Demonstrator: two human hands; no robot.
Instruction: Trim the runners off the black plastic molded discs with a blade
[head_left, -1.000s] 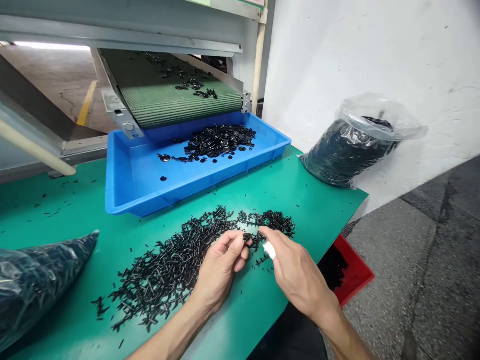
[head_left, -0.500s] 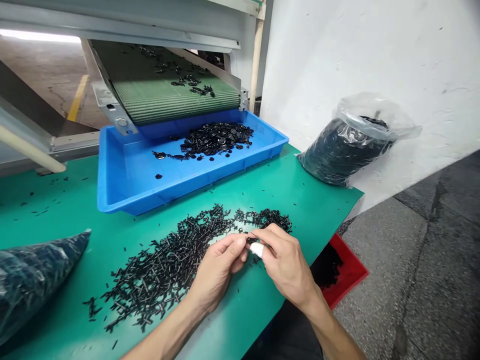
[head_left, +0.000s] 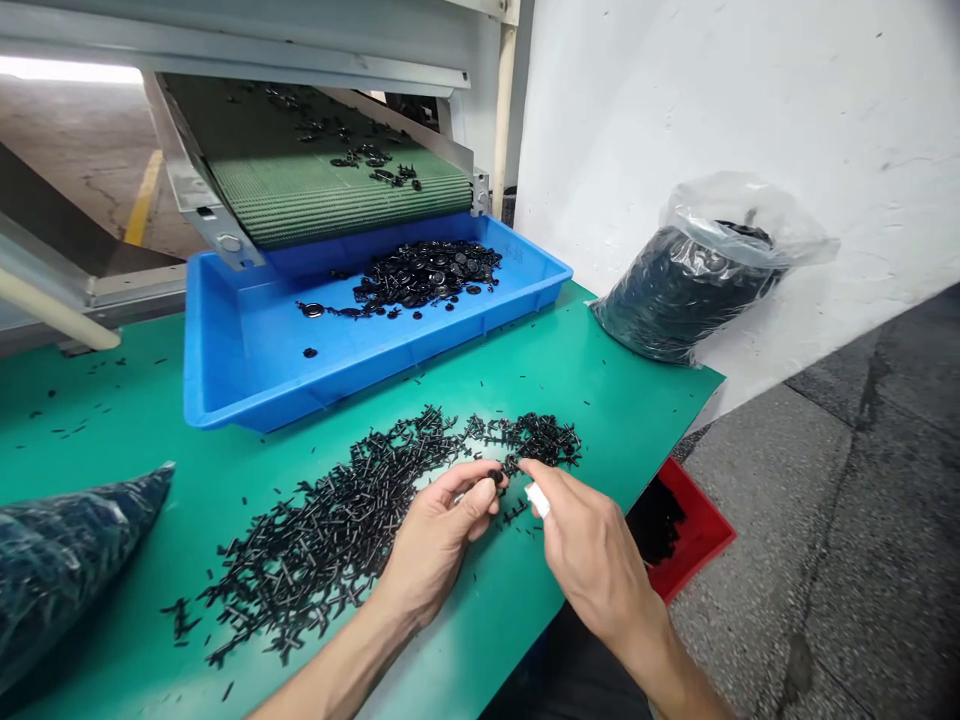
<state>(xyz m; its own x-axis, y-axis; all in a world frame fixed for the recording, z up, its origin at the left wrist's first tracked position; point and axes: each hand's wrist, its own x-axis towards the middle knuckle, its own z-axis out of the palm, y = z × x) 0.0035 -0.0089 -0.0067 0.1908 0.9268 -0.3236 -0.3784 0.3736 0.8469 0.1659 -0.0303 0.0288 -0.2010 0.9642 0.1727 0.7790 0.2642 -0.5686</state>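
Between the thumb and forefinger of my left hand (head_left: 442,520) is a small black part (head_left: 495,477). My right hand (head_left: 589,545), with a white wrap (head_left: 538,500) on one finger, is just to the right, its thumb and forefinger apart and nothing visible between them. Behind and left of the hands, a long pile of thin black pieces (head_left: 337,525) lies on the green table (head_left: 420,665). A smaller heap of black parts (head_left: 546,440) sits just beyond my right hand.
A blue tray (head_left: 345,388) with round black parts stands below a green conveyor belt (head_left: 352,205). Filled plastic bags are at the left (head_left: 67,560) and back right (head_left: 675,285). A red bin (head_left: 694,555) stands beyond the table's right edge.
My right hand has moved away to the right from my left hand, and its fingers have parted. The black part now shows at my left fingertips. The view has shifted slightly.
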